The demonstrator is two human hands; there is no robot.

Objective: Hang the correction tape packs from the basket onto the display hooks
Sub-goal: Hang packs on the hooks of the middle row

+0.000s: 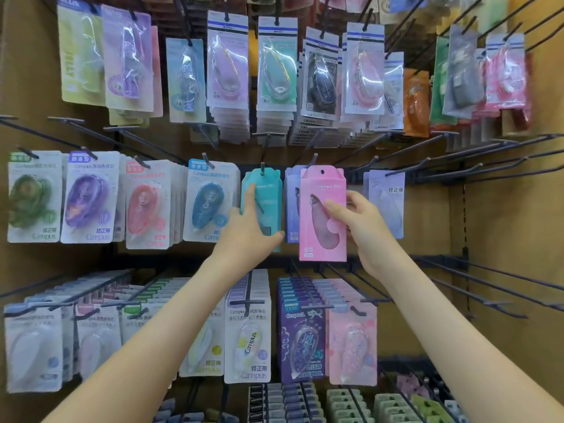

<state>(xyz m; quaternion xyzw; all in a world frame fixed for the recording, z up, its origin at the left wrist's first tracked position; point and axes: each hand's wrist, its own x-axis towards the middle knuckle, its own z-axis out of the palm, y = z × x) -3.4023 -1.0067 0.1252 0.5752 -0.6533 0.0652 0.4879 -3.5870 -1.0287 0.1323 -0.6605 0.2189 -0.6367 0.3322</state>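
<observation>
Left hand is on the teal pack, forefinger straight up its left edge, thumb hooked across the bottom; that pack hangs from its hook. Right hand pinches the pink pack, thumb on the front, fingers behind the right edge, upright, just in front of the lilac packs. Bare hooks stand open further right.

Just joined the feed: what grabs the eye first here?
The right hand pinches a pink pack at centre frame. Left of it, the left hand holds a teal pack hanging on a hook. At far right, bare hooks jut out.
</observation>
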